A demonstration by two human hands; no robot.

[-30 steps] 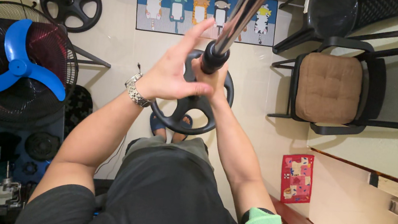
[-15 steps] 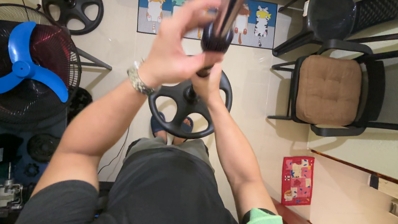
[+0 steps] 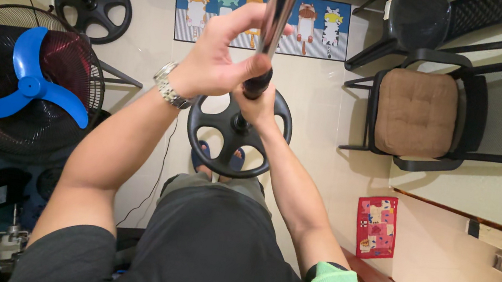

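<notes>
Head view: the left hand (image 3: 219, 60) grips the chrome pole (image 3: 277, 17) above its black collar; the right hand (image 3: 260, 105) clasps just below, over the round base (image 3: 239, 134). Likely rigid, slick, bottom-heavy — best held near the collar.

Pale tiled floor (image 3: 320, 98) holds a cat-print mat (image 3: 260, 18), cushioned black chair (image 3: 420, 117) and blue-bladed fan (image 3: 28, 88).

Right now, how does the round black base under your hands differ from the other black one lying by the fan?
The round base on the pole has the chrome pole standing in it, with the left hand and right hand on the pole; the spare base lies untouched by the fan. The first looks larger, being closer to the camera. Both are black, spoked discs.
</notes>
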